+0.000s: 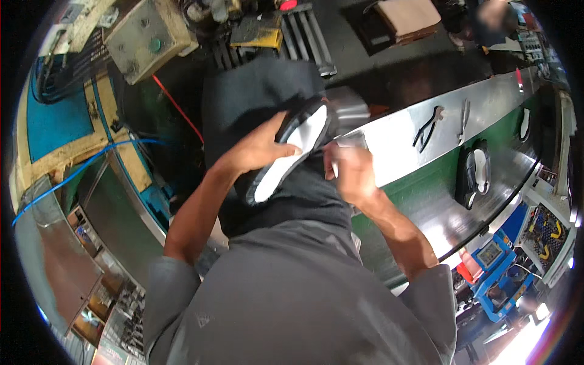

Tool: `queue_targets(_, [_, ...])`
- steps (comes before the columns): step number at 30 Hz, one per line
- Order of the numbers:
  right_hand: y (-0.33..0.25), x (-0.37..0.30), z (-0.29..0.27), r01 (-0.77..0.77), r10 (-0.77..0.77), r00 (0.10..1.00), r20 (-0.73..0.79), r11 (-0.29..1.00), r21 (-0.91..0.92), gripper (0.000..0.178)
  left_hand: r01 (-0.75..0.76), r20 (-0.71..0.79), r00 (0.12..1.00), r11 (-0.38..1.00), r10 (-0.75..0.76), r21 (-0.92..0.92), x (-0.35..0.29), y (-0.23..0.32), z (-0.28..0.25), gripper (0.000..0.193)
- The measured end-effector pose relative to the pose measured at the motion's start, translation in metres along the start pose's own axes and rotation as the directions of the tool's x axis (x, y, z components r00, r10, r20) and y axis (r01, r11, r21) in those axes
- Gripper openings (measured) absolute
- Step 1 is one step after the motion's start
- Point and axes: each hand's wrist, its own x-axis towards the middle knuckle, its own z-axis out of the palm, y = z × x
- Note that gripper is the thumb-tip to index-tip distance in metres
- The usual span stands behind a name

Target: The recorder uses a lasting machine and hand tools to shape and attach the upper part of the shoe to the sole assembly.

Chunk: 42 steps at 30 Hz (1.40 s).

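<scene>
My left hand (264, 146) grips a black shoe upper (252, 188) over my lap, with its white sole side (298, 149) turned up. The thumb presses on the white face and the fingers go round the far side, partly hidden. Just right of the shoe is my right hand (353, 173), blurred by motion, its fingers curled in. A small pale bit shows at those fingers, but what it belongs to is unclear. Beyond this hand is a smeared grey shape (351, 111), too blurred to name.
To the right runs a metal ledge (395, 143) bearing black-handled pincers (429, 128) and a slim tool (465, 120). Beside it, a green belt (413, 201) carries a pair of black shoes (474, 173). A blue hose (91, 155) crosses the left; a person (496, 21) is at far right.
</scene>
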Motion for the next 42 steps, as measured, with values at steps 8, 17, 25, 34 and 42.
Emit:
queue_targets(8, [0.004, 0.018, -0.019, -0.331, 0.34, 0.941, -0.005, 0.92, 0.211, 0.038, 0.069, 0.053, 0.997, 0.989, -0.062, -0.134, -0.023, -0.026, -0.002, 0.095])
queue_targets(17, [0.011, 0.012, 0.011, 0.016, -0.007, 0.995, 0.096, 0.995, -0.1, 0.028, 0.056, 0.025, 0.998, 0.97, -0.051, -0.236, -0.023, -0.032, 0.004, 0.102])
queue_targets(25, [0.034, 0.039, -0.059, 0.188, -0.187, 0.982, -0.019, 0.974, 0.13, 0.05, -0.182, 0.234, 0.967, 0.921, 0.104, 0.344, -0.006, 0.016, -0.01, 0.101])
queue_targets(34, [0.066, -0.017, 0.008, -0.581, 0.357, 0.802, 0.478, 0.651, 0.488, 0.088, -0.249, -0.739, 0.519, 0.903, 0.43, 0.351, -0.029, 0.007, -0.034, 0.061])
queue_targets(42, [-0.036, -0.029, 0.058, -0.64, 0.404, 0.766, 0.5, 0.413, 0.648, 0.051, -0.4, -0.409, 0.912, 0.269, 0.023, -0.876, -0.042, -0.061, 0.056, 0.067])
